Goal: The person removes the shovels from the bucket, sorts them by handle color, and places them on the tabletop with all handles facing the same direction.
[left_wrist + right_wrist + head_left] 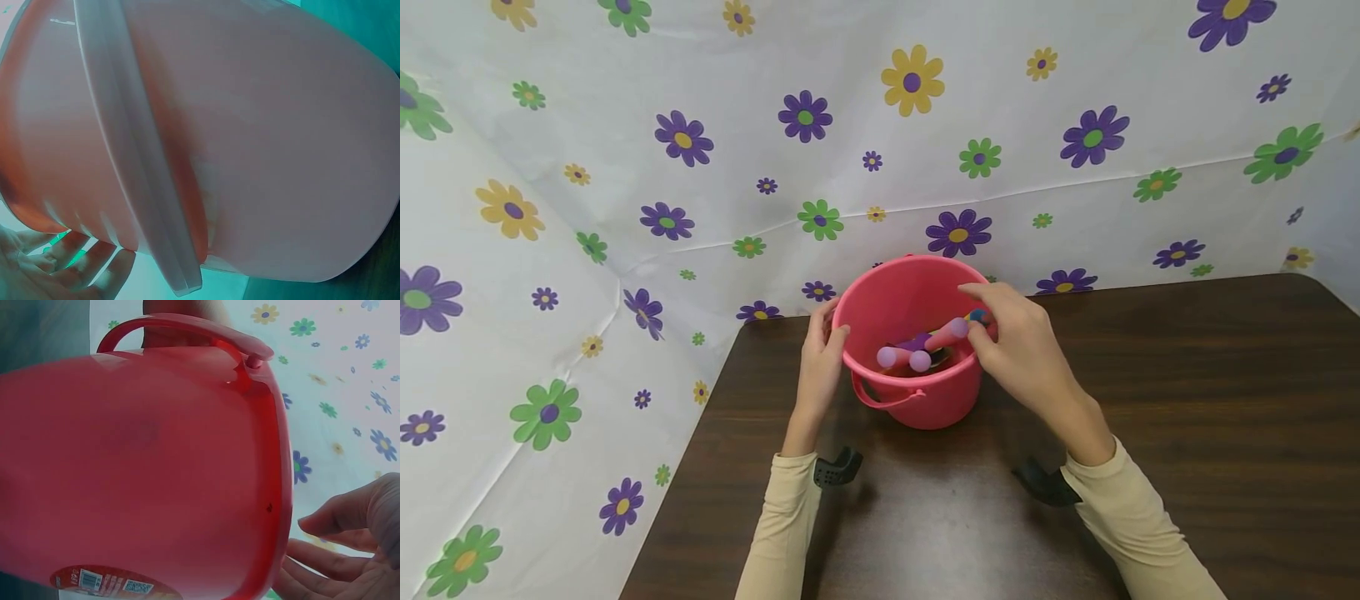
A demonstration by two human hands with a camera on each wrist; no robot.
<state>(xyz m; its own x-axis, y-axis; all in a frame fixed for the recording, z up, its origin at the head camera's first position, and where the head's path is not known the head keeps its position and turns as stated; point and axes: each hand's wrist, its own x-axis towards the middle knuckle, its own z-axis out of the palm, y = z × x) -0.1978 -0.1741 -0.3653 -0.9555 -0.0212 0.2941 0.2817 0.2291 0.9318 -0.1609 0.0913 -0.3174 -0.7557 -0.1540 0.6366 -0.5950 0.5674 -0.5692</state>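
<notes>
Three views on one bucket [940, 404]: one from above, two close in.
The head camera looks forward and down from the person's side, far enough back to frame the whole bucket, both forearms [778, 525] and the tabletop [1187, 400] around it. Each wrist camera sits low on the bucket's near side, one to its left, one to its right, so close that its sideways-turned wall fills most of the frame. The head and right wrist views share the bucket, its handle [187, 324], the right hand [1018, 342] and the flowered backdrop [715, 75] behind.
</notes>
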